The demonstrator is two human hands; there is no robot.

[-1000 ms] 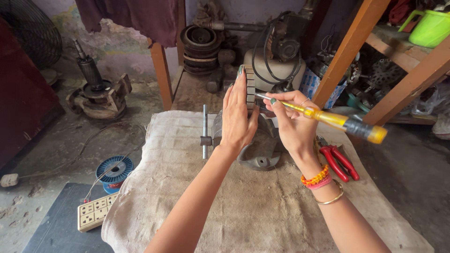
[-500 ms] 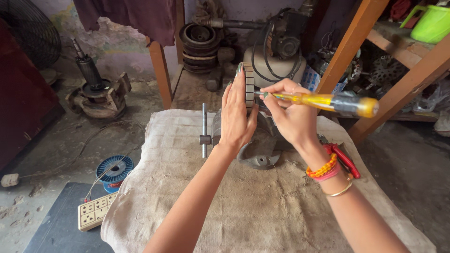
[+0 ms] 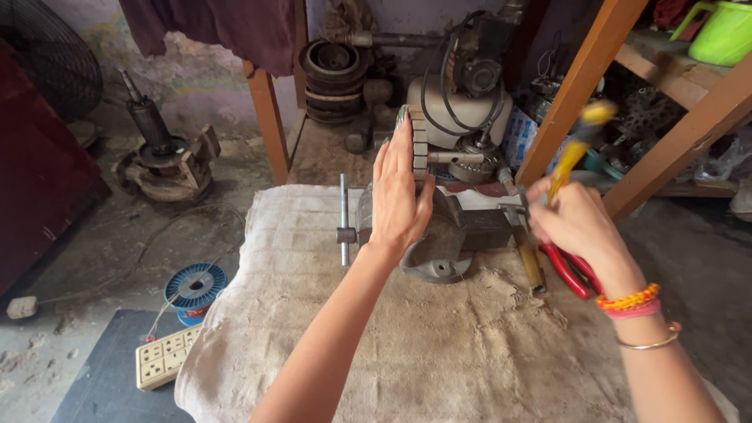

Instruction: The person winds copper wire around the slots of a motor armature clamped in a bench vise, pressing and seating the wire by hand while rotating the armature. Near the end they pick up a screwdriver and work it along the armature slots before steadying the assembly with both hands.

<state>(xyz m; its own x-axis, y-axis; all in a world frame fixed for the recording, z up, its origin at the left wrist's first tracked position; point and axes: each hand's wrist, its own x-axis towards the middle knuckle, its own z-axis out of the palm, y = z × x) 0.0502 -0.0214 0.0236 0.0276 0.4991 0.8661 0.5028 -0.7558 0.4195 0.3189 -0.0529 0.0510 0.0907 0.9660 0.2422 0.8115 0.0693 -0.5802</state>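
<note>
On the desk (image 3: pixel 439 368), draped in coarse sackcloth, a grey metal vise (image 3: pixel 450 235) clamps a ribbed, laminated steel rotor (image 3: pixel 419 149) upright. Left hand (image 3: pixel 398 204) lies flat against the rotor, fingers straight and released. Right hand (image 3: pixel 576 223) has its fingers clenched round a blurred yellow screwdriver (image 3: pixel 576 149). Red-handled pliers (image 3: pixel 572 270) lie beside the vise.

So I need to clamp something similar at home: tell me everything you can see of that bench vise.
The bench vise is dull grey metal, looks cast, worn and dusty. It sits on a burlap-covered table, its round base with a bolt hole facing the camera. A sliding steel handle bar stands upright at its left end. A ribbed cylindrical motor core on a shaft rises from its top. The left hand lies flat against the core, hiding part of the vise.
</note>
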